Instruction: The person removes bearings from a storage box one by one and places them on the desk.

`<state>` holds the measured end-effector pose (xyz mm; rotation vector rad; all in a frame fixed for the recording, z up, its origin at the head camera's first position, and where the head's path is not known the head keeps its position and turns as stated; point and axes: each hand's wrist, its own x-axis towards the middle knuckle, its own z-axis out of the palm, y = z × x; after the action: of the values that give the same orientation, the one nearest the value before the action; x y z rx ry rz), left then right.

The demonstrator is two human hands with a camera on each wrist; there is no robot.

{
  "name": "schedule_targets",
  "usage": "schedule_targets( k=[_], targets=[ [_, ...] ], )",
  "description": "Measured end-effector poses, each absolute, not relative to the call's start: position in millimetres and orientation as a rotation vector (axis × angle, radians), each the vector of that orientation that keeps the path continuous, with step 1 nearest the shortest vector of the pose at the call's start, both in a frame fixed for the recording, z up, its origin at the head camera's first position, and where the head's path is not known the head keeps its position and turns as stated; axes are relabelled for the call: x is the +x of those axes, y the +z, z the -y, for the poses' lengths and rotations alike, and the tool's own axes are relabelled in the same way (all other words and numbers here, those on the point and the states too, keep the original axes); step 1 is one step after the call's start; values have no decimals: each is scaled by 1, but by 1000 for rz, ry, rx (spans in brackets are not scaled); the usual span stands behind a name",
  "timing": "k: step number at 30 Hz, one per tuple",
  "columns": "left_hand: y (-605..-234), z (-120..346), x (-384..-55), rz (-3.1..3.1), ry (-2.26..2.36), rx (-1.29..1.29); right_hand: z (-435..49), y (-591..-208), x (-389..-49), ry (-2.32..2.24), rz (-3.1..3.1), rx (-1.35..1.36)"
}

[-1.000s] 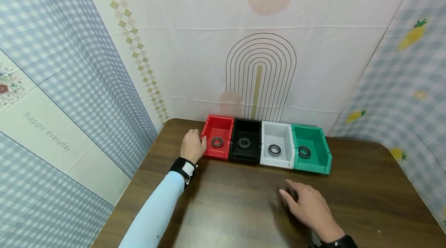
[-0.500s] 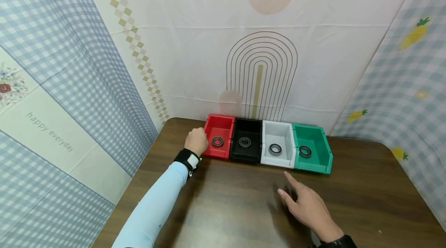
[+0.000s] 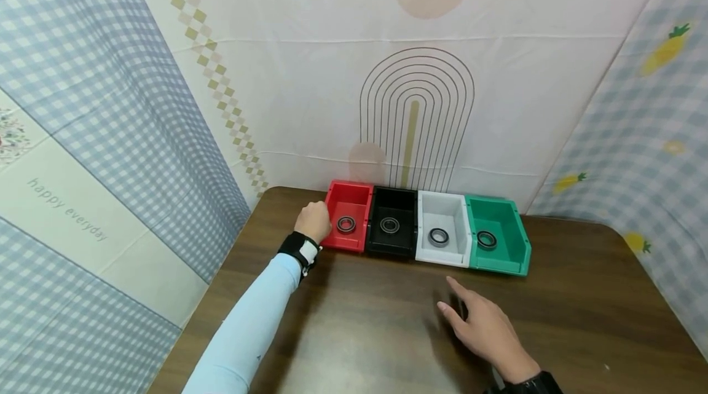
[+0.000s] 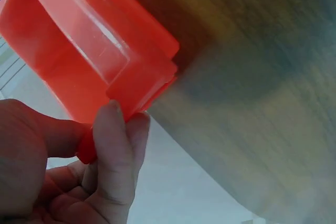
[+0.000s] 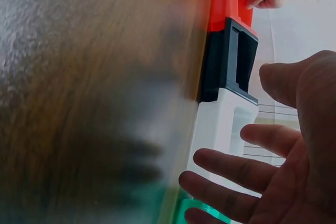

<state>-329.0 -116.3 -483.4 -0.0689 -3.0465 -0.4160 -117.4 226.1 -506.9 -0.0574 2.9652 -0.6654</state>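
My left hand (image 3: 313, 222) pinches the left side wall of a red storage bin (image 3: 354, 196) between thumb and fingers. The left wrist view shows thumb and fingertips on either side of the red edge. Beside it, joined in a row, stand a black bin (image 3: 394, 200), a white bin (image 3: 440, 206) and a green bin (image 3: 494, 213). Each bin has one ring-shaped bearing lying on its floor, such as the bearing (image 3: 339, 227) in the red one. My right hand (image 3: 487, 327) hovers over the table in front of the white and green bins, fingers spread, holding nothing.
Under everything lies a dark brown wooden table (image 3: 365, 320) with rounded back corners. A white patterned cloth (image 3: 310, 105) hangs right behind the bins. Checked cloths (image 3: 652, 154) hang along both sides.
My left hand has shifted slightly right and gone from loosely touching the red bin's side to pinching its wall. My right hand has drifted a little left. The bins and bearings stay in place.
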Motion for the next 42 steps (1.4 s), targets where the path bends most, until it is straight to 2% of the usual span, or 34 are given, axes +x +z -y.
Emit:
schedule_targets(
  k=[28, 42],
  targets=[
    [-489, 113, -328, 2972, -238, -176, -219, -511, -124, -622, -2960, -51],
    [-493, 108, -327, 2950, -200, -123, -211, -509, -126, -601, -2990, -91]
  ],
)
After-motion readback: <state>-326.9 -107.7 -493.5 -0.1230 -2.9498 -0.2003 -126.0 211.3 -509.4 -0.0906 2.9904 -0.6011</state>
